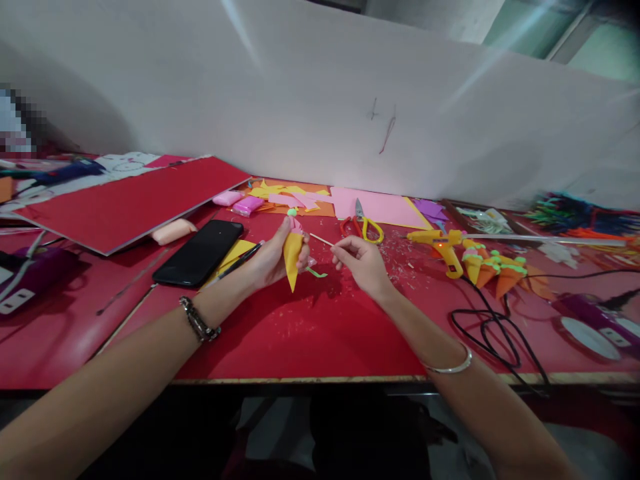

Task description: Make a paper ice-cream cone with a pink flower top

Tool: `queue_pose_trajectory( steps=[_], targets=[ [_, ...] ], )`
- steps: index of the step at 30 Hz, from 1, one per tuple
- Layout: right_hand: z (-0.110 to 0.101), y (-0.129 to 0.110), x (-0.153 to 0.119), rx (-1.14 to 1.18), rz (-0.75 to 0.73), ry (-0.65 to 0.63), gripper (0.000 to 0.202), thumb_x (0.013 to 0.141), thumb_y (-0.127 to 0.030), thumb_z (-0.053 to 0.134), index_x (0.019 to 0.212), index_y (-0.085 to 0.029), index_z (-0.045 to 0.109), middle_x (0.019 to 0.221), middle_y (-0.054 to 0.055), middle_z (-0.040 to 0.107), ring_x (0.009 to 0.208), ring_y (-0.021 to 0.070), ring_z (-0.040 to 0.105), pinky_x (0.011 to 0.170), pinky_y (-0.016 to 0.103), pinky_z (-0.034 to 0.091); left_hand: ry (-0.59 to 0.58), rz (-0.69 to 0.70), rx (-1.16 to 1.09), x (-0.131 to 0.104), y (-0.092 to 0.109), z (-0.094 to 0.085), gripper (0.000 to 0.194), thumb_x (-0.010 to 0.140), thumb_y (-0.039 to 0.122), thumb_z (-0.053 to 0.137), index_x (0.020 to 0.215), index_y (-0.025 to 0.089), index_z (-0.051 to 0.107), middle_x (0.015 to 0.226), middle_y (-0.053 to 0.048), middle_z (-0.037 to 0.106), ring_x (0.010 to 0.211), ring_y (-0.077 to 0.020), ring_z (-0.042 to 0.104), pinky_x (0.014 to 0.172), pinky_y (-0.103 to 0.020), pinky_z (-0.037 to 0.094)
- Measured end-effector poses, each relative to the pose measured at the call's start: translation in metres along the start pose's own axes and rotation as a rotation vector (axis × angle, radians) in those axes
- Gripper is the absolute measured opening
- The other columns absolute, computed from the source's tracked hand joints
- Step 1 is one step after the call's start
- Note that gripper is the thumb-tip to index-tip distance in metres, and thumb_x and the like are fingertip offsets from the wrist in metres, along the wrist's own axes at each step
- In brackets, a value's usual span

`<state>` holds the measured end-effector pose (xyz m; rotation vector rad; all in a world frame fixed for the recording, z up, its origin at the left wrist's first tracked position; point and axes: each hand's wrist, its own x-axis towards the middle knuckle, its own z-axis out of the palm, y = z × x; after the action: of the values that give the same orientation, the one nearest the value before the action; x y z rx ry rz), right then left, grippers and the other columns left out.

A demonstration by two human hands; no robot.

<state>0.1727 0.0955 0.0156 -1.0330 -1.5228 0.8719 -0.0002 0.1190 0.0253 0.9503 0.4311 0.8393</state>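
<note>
My left hand [278, 255] is closed around a small ice-cream cone craft [292, 259], its yellow tip pointing down. Pink stuff fills the cone's top, with a pale green ball [292, 213] above it. Between the thumb and fingers of my right hand [361, 261] is a thin wooden stick [321, 239], whose far end points at the pink top. I cannot tell whether the stick touches it. Below the hands, a green strip [317, 273] lies on the red table [310, 340].
A black phone [199, 253] and a pen [235, 259] lie left. Scissors [364, 223] sit behind my right hand. At right are a yellow glue gun [443, 250], several finished cones [493, 267], a looping black cable [493, 330] and a purple power strip [600, 323]. A red board [135, 200] leans back left.
</note>
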Motion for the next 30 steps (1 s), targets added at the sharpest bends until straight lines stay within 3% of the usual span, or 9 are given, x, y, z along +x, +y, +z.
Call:
queue_pose_trajectory(
  steps=[4, 7, 12, 19, 26, 30],
  targets=[
    [0.000, -0.003, -0.001, -0.158, -0.230, 0.109, 0.013, 0.075, -0.021, 0.054, 0.083, -0.022, 0.064, 0.081, 0.001, 0.063, 0.075, 0.0110, 0.058, 0.071, 0.026, 0.046, 0.033, 0.061, 0.058, -0.002, -0.014, 0.015, 0.050, 0.080, 0.058, 0.026, 0.072, 0.014, 0.049, 0.044, 0.003, 0.046, 0.037, -0.0059, 0.042, 0.042, -0.016, 0.036],
    [0.001, -0.006, -0.003, -0.197, -0.288, 0.114, 0.014, 0.076, -0.021, 0.054, 0.084, -0.022, 0.065, 0.082, 0.001, 0.063, 0.076, 0.0114, 0.058, 0.070, 0.026, 0.046, 0.054, 0.040, 0.100, -0.003, -0.020, 0.023, 0.050, 0.079, 0.059, 0.026, 0.073, 0.015, 0.048, 0.045, 0.003, 0.048, 0.037, -0.0062, 0.043, 0.041, -0.016, 0.035],
    [0.005, -0.010, -0.009, -0.189, -0.233, 0.032, 0.014, 0.075, -0.028, 0.055, 0.082, -0.020, 0.064, 0.071, 0.001, 0.063, 0.064, 0.0111, 0.058, 0.062, 0.024, 0.046, 0.110, 0.035, 0.176, -0.003, -0.023, 0.023, 0.048, 0.078, 0.059, 0.031, 0.070, 0.015, 0.048, 0.048, 0.003, 0.050, 0.040, -0.0066, 0.046, 0.046, -0.018, 0.039],
    [0.009, -0.011, -0.012, -0.136, -0.110, -0.027, 0.019, 0.074, -0.033, 0.055, 0.088, -0.021, 0.058, 0.059, -0.002, 0.058, 0.052, 0.0099, 0.054, 0.056, 0.023, 0.045, 0.084, 0.009, 0.187, -0.003, -0.025, 0.021, 0.045, 0.078, 0.057, 0.036, 0.066, 0.015, 0.048, 0.049, 0.002, 0.050, 0.041, -0.0065, 0.046, 0.046, -0.018, 0.038],
    [0.008, -0.011, -0.010, -0.193, -0.148, 0.021, 0.012, 0.075, -0.031, 0.052, 0.077, -0.020, 0.056, 0.061, -0.002, 0.055, 0.054, 0.0093, 0.051, 0.053, 0.022, 0.042, 0.047, 0.042, 0.188, -0.003, -0.024, 0.020, 0.037, 0.076, 0.050, 0.047, 0.065, 0.014, 0.045, 0.049, 0.005, 0.038, 0.042, -0.0037, 0.034, 0.041, -0.015, 0.030],
    [-0.005, -0.005, -0.001, -0.160, -0.124, 0.099, 0.014, 0.076, -0.032, 0.051, 0.079, -0.019, 0.056, 0.056, -0.003, 0.051, 0.048, 0.0083, 0.047, 0.046, 0.020, 0.039, 0.047, 0.069, 0.174, -0.001, -0.022, 0.017, 0.032, 0.078, 0.045, 0.047, 0.068, 0.015, 0.044, 0.050, 0.007, 0.031, 0.041, -0.0022, 0.026, 0.039, -0.013, 0.024]
  ],
)
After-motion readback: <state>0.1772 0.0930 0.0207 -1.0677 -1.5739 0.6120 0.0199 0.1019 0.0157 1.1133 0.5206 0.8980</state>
